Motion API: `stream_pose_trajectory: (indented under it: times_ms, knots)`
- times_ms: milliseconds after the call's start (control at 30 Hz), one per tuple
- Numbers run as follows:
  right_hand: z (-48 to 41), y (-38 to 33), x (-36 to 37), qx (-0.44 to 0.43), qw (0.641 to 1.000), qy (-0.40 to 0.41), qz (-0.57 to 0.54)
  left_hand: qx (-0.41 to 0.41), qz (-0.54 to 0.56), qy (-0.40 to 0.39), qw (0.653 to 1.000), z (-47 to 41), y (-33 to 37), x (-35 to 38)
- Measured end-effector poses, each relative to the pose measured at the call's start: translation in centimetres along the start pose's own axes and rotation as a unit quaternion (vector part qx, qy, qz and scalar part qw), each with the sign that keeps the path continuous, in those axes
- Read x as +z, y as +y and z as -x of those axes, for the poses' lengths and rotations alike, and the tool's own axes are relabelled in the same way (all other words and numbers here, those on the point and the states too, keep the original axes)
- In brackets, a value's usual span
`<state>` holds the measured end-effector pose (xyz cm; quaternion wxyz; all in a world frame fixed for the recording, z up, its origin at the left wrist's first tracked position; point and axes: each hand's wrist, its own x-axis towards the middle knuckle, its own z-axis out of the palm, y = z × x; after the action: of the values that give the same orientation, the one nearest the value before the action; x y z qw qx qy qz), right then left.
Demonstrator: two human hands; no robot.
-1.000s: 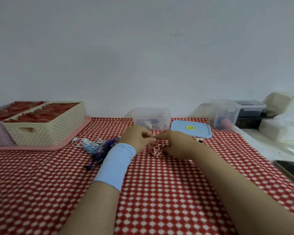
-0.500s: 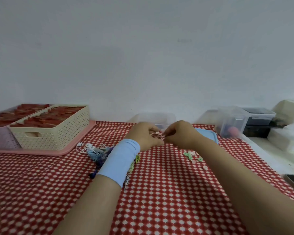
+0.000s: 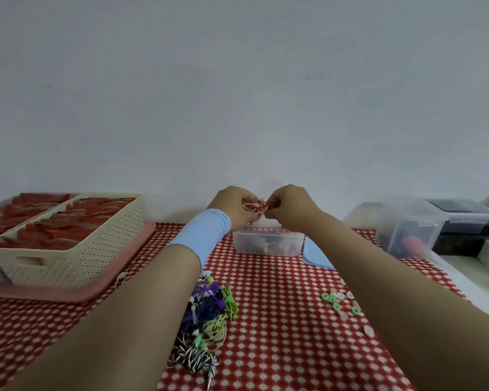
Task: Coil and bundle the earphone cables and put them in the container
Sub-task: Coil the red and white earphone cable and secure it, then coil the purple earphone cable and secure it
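In the middle of the frame the left hand (image 3: 233,208) and the right hand (image 3: 292,206) are meeting in the air in front of the white wall (image 3: 243,94). Both are pinching a small coiled pink-and-white earphone cable (image 3: 255,208) between curled fingertips, the left from the left side and the right from the right. A light blue sleeve (image 3: 206,235) is covering the left wrist.

Directly below the hands in the frame, a clear plastic container (image 3: 243,246) is sitting open on the red-and-white checked tablecloth (image 3: 283,342). Some bundles are showing through its wall, too blurred to tell apart. A pale blue lid (image 3: 314,256) is lying flat just to its right, partly hidden by the right forearm.

In the lower centre, beside the left forearm, a loose pile of earphone cables (image 3: 208,311) is lying on the cloth: purple, green, yellowish and black-and-white striped. To the lower right, a scatter of small green and whitish ear tips (image 3: 338,301) is lying near the right forearm.

At the left edge, a cream perforated plastic basket (image 3: 76,249) holding red items is standing on a pink tray (image 3: 102,289). At the right, a clear lidded box (image 3: 407,230) is standing beside a dark-topped box (image 3: 460,214). Any lettering on them is too blurred to read.
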<state>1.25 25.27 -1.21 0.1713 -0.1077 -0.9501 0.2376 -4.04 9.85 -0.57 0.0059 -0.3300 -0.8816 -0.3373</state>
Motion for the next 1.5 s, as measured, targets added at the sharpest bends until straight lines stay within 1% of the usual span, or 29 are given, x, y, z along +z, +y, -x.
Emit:
stream_pose_trajectory:
  times_ms: [67,133,200,267,333,367,467,500,533,600,700,767,833,967,1100,1167,1267,1433,1500]
  knots:
    - [-1.1,0.4,1.5,-0.002,1.0,-0.022,0.015,-0.013,-0.031,-0.023,0.999,-0.7,-1.3,0.2]
    - [-1.6,0.6,2.6,-0.007,0.997,-0.067,0.035,-0.032,-0.096,-0.043,0.994,-1.2,-2.6,0.5]
    - [-1.9,0.9,3.0,-0.008,0.995,-0.093,0.041,-0.039,-0.161,-0.033,0.986,-1.6,-3.7,0.8]
    - [-2.2,1.0,3.0,-0.013,0.997,-0.075,0.027,-0.031,-0.152,-0.021,0.988,-1.7,-4.4,0.8]
    - [-2.4,1.1,3.2,-0.023,0.998,-0.058,0.015,-0.015,-0.144,-0.037,0.989,-1.8,-4.9,0.8]
    - [-2.4,1.0,3.3,-0.027,0.997,-0.073,0.015,-0.01,-0.151,-0.053,0.987,-1.7,-5.1,1.0]
    - [-1.9,0.8,3.6,-0.023,0.983,-0.175,0.049,-0.014,-0.18,-0.089,0.98,-1.4,-5.4,1.5]
    - [-1.8,0.7,3.6,-0.022,0.98,-0.188,0.057,-0.015,-0.181,-0.094,0.979,-1.4,-5.4,1.5]
    - [-1.6,0.7,3.5,-0.023,0.981,-0.183,0.055,-0.013,-0.175,-0.099,0.98,-1.2,-5.3,1.3]
    - [-1.2,0.4,3.1,-0.033,0.989,-0.136,0.041,0.003,-0.154,-0.094,0.984,-0.7,-5.0,0.6]
    - [-0.1,-0.9,2.2,-0.063,0.996,-0.054,0.011,0.022,-0.132,-0.052,0.99,0.6,-4.6,-0.9]
    - [0.9,-2.3,1.8,-0.093,0.995,-0.038,-0.016,0.019,-0.12,-0.035,0.992,1.9,-4.4,-1.6]
    - [2.2,-3.9,1.6,-0.113,0.99,-0.071,-0.036,0.007,-0.128,-0.046,0.991,3.5,-4.4,-2.4]
    - [4.6,-6.2,2.5,-0.118,0.974,-0.196,-0.011,-0.023,-0.162,-0.136,0.977,6.7,-4.6,-3.6]
    - [6.4,-7.5,4.3,-0.122,0.951,-0.286,-0.009,-0.054,-0.145,-0.193,0.969,9.5,-5.7,-4.7]
    - [7.0,-7.9,5.3,-0.132,0.946,-0.295,0.018,-0.081,-0.124,-0.217,0.965,10.7,-6.4,-5.0]
    - [7.4,-8.3,6.2,-0.139,0.955,-0.263,0.021,-0.08,-0.115,-0.203,0.969,11.9,-7.4,-5.2]
    - [7.7,-9.0,5.6,-0.119,0.974,-0.193,-0.025,-0.054,-0.105,-0.119,0.986,12.7,-8.1,-5.5]
    - [7.9,-9.2,5.3,-0.119,0.974,-0.188,-0.041,-0.053,-0.087,-0.086,0.991,12.6,-8.2,-5.5]
